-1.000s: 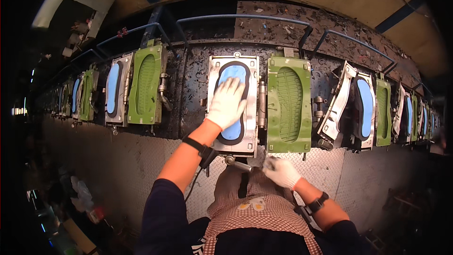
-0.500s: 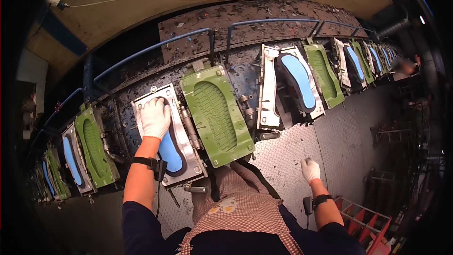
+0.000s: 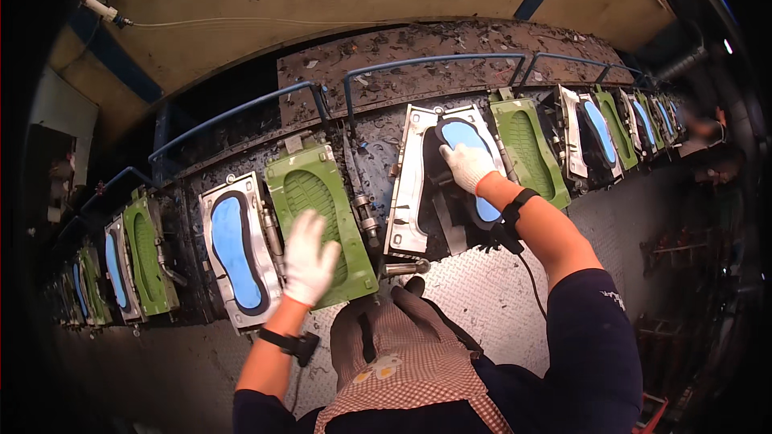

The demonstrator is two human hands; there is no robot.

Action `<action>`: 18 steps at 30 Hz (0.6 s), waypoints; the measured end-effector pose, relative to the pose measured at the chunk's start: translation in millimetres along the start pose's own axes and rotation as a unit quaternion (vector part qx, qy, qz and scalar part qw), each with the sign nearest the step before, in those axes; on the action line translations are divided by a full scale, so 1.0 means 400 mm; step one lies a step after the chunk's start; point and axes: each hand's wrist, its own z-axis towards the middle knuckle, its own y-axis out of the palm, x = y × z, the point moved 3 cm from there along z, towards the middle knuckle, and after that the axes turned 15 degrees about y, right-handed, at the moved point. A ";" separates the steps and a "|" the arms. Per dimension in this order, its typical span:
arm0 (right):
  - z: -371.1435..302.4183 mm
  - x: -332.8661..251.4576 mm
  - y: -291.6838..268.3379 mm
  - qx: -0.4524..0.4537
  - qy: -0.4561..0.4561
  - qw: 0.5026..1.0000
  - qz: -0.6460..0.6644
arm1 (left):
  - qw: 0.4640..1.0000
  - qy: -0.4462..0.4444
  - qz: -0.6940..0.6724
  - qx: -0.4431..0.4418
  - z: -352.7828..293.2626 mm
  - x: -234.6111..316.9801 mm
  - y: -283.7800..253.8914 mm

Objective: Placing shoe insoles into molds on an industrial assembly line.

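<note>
I see my left hand, in a white glove, with the fingers spread and lying flat on the green mould lid, near its lower edge. It holds nothing; it only presses on the ribbed green surface. Just beside this lid, on its left, lies a blue sole in a metal mould frame.

My right hand, also in a white glove, is stretched forward to the next mould. Its fingers are together and slightly bent over the upper part of a second blue sole, which sits in a dark cavity inside an open metal frame. I cannot tell if the fingers pinch the edge of the sole or only rest on it.

Between the two moulds there is a metal handle. More green lids and blue soles stand in a long row on both sides. Below the moulds there is a metal floor plate with a raised pattern.
</note>
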 end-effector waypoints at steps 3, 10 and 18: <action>0.019 0.068 0.007 0.045 -0.060 0.991 0.109 | 0.991 -0.011 -0.126 -0.032 0.014 0.276 0.270; 0.049 0.124 0.035 0.073 -0.113 0.970 0.201 | 0.887 -0.404 -0.203 -0.092 0.128 0.342 0.460; 0.011 0.170 -0.158 0.143 -0.159 0.905 0.367 | 0.875 -0.424 -0.211 -0.100 0.166 0.487 0.656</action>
